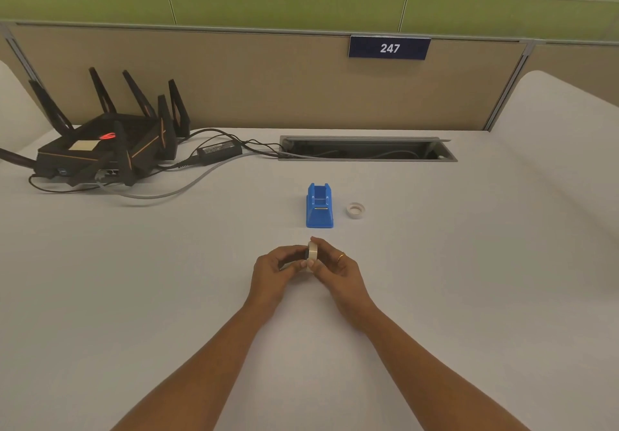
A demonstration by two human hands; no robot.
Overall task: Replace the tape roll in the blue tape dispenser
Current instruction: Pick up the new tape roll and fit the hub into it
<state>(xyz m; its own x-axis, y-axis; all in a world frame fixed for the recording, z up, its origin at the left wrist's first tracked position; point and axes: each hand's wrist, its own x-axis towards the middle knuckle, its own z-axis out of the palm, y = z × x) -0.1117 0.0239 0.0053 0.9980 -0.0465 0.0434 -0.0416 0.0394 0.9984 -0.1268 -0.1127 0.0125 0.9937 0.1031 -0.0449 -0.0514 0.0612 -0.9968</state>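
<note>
Two hands meeting at lower centre of the frame, left hand (pixel 273 271) and right hand (pixel 335 271) each with a pinching grip on a tape roll (pixel 312 251) held on edge, blue tape dispenser (pixel 319 206) empty on the white surface (pixel 452 263) just above them, a second, thin roll (pixel 355 210) lying flat at its right, black router (pixel 107 144) at upper left.

The small blue plastic tape dispenser (pixel 319 207) looks smooth with a slight sheen. The pale cream tape roll (pixel 312 251) looks matt and papery. The wide white desk top (pixel 435 279) is smooth and matt. The black angular plastic router (pixel 107 149) looks semi-glossy.
</note>
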